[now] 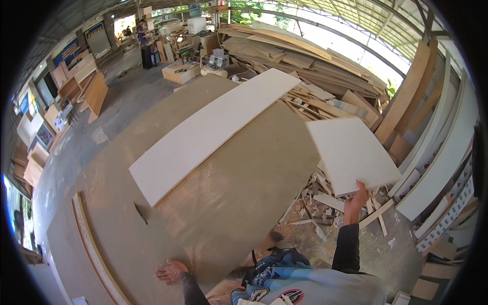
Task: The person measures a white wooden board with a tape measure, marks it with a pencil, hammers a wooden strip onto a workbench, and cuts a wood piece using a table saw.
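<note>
My right hand (357,202) grips the near edge of a white rectangular board (354,152), holding it out past the right side of the large brown work surface (254,173). The board's outline is slightly blurred. Fingers spread, my left hand (171,272) lies on the near part of that surface and holds nothing. A longer white board (213,134) rests slantwise across the surface. Left of its near end lies a thin dark pointed object (141,213), whose kind I cannot make out. A long narrow wooden strip (96,251) lies along the left side.
Wood scraps (325,201) litter the floor under the held board. Behind the table rises a pile of wood sheets (300,56). Long planks (406,91) lean at the right. Far left stands wooden furniture (94,94), and a person (142,33) is in the background.
</note>
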Tool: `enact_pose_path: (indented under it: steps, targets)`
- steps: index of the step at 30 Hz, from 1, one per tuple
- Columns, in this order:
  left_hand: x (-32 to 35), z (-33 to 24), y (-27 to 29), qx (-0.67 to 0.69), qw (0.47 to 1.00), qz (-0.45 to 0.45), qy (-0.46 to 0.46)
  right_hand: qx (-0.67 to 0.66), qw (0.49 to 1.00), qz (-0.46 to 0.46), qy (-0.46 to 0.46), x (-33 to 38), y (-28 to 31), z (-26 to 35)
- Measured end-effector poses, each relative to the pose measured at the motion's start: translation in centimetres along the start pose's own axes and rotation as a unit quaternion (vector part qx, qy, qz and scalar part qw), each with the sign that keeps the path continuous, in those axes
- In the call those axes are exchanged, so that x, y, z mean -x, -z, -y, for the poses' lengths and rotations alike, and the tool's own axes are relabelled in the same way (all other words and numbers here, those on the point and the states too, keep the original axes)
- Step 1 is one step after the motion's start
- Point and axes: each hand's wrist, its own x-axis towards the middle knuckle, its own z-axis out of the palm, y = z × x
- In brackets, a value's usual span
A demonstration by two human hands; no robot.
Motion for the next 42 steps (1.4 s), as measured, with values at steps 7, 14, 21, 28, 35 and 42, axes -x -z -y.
enact_pose_path:
  steps: [7,14,21,28,35,42]
  targets:
    - [1.1,1.2,-1.6,0.007,0.997,-0.07,-0.029,0.089,0.965,-0.245,0.04,-9.7,13.6,0.8]
    - [14.9,-6.8,-3.2,0.008,0.923,-0.137,-0.359,0.428,0.862,-0.255,-0.091,-12.2,26.6,-5.1]
    - [32.7,-14.2,2.0,0.179,0.801,0.027,-0.57,0.71,0.684,0.018,-0.169,-7.4,27.9,-17.0]
    - [36.0,-14.1,1.8,0.126,0.811,0.0,-0.571,0.738,0.622,0.087,-0.246,-4.2,22.7,-27.2]
    - [37.0,-15.8,2.9,0.11,0.821,0.012,-0.561,0.782,0.527,0.273,-0.189,-6.9,24.2,-31.5]
    - [33.8,-13.2,3.2,0.225,0.778,0.153,-0.566,0.785,0.293,0.545,-0.025,-10.7,23.1,-28.5]
